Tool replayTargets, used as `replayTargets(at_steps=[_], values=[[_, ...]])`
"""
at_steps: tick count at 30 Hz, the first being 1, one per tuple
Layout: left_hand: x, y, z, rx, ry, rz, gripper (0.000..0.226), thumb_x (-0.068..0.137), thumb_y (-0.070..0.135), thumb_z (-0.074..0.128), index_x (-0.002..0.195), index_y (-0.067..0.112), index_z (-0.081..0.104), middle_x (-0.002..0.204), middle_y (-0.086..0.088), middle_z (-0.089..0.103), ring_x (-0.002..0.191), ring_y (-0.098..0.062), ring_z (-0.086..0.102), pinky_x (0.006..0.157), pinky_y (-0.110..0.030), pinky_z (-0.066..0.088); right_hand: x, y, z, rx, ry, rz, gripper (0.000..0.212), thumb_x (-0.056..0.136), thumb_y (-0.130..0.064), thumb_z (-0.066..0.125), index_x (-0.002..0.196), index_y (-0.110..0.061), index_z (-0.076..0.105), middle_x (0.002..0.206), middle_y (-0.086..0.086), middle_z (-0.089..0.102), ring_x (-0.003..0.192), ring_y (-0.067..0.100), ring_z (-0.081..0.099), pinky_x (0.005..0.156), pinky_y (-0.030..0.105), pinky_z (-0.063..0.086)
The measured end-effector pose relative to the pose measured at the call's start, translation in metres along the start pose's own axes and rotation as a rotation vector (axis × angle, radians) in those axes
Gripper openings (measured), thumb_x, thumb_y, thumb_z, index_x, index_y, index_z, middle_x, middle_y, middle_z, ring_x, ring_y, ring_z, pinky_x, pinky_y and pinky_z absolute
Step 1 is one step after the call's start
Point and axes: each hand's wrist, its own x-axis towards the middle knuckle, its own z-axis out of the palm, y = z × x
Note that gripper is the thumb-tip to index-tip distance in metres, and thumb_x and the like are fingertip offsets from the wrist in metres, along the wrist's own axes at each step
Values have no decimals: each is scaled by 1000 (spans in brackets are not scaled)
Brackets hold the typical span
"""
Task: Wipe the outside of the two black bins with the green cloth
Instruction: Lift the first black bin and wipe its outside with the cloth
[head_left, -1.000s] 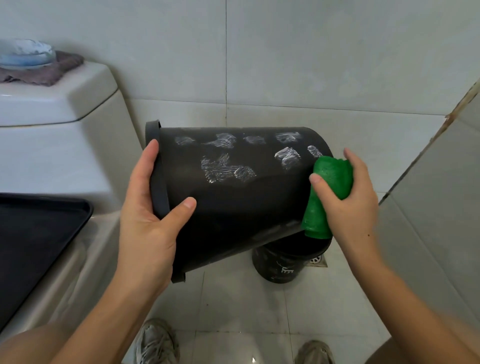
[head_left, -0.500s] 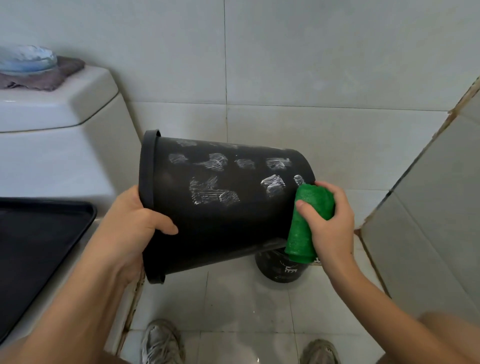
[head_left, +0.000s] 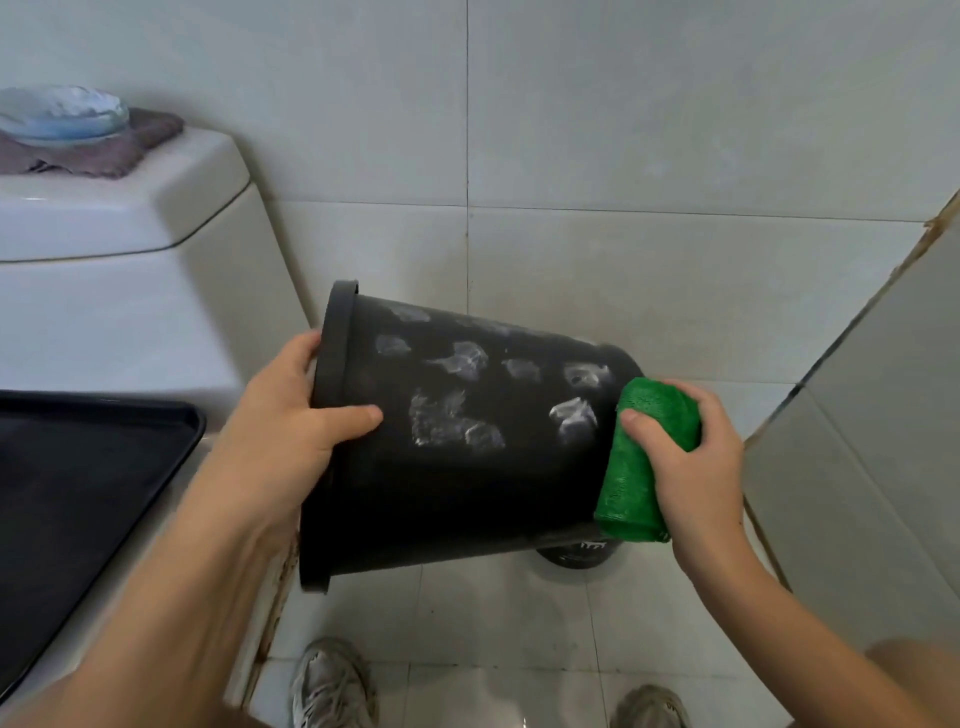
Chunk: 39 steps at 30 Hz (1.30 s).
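A black bin is held on its side in the air, rim to the left, its wall smeared with several white patches. My left hand grips the rim, thumb lying on the outer wall. My right hand grips a bunched green cloth pressed against the bin's base end. A second black bin stands on the floor below, mostly hidden behind the first.
A white toilet tank stands at left with a blue dish on a brown cloth. The black toilet lid lies lower left. A tiled wall runs behind, another wall juts at right. My shoes rest on the floor tiles.
The bin has tilted so its base end points lower right, and it sits lower in view. My right hand followed the base with the cloth. My left thumb now lies further along the wall.
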Motion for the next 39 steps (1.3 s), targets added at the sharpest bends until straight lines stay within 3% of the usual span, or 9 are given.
replayTargets(at_steps=[4, 10, 15, 18, 22, 26, 30, 34, 39], values=[[-9, -7, 11, -130, -70, -163, 45, 72, -24, 47, 97, 8, 65, 78, -6, 74, 70, -24, 70, 61, -31, 57, -3, 1, 4, -38, -11, 17, 36, 75, -32, 77, 105, -34, 60, 98, -15, 63, 91, 6, 61, 74, 30, 48], [-9, -6, 18, -195, -43, 3, 52, 83, -17, 56, 106, 30, 58, 81, 16, 75, 73, -5, 72, 58, -16, 54, 3, -4, 4, -37, 14, 3, 31, 82, -20, 76, 100, -37, 57, 94, -16, 62, 85, -1, 59, 72, 26, 46], [-10, -7, 16, -146, 65, 133, 92, 84, -13, 61, 152, 36, 25, 88, 48, 60, 91, 14, 64, 73, -10, 53, 8, -21, 0, -80, 69, -87, 48, 80, -30, 78, 119, -32, 49, 101, -25, 52, 88, -11, 53, 72, 14, 46], [-8, -10, 15, -146, 127, 196, 93, 84, -13, 62, 153, 35, 23, 107, 42, 58, 103, 11, 62, 83, -15, 53, 7, -35, -8, -191, 119, -328, 51, 73, -48, 72, 117, -26, 59, 115, -17, 60, 101, -5, 57, 90, 14, 46], [-6, -17, 22, -176, 147, 257, 94, 83, -15, 61, 152, 37, 24, 116, 35, 61, 111, 3, 62, 95, -30, 51, -5, -40, -2, -314, 2, -658, 57, 79, -44, 67, 125, -10, 62, 133, 5, 55, 122, 10, 51, 105, 14, 35], [-11, -22, 43, -193, 147, 298, 95, 81, -18, 60, 153, 31, 22, 111, 43, 57, 111, 11, 59, 90, -16, 50, -22, -37, 26, -486, -81, -914, 64, 86, -45, 67, 134, -5, 55, 128, 13, 56, 119, 19, 55, 102, 25, 46], [-14, -24, 53, -262, 144, 318, 96, 78, -12, 65, 153, 32, 22, 127, 31, 55, 116, 6, 58, 97, -24, 48, -28, -37, 43, -375, -97, -920, 54, 82, -44, 73, 121, -10, 58, 127, 8, 63, 114, 19, 62, 100, 24, 46], [-13, -22, 54, -270, 171, 335, 94, 78, -7, 64, 153, 30, 20, 109, 43, 61, 109, 10, 59, 96, -20, 48, -25, -37, 45, -442, -122, -1038, 44, 88, -45, 68, 109, -7, 72, 130, 13, 61, 112, 25, 63, 96, 34, 52], [-13, -23, 55, -295, 167, 370, 91, 76, 7, 61, 153, 32, 20, 136, 24, 53, 124, -1, 54, 108, -36, 42, -14, -48, 47, -423, -41, -831, 45, 87, -47, 65, 114, -11, 70, 127, 8, 62, 115, 19, 59, 95, 35, 51]])
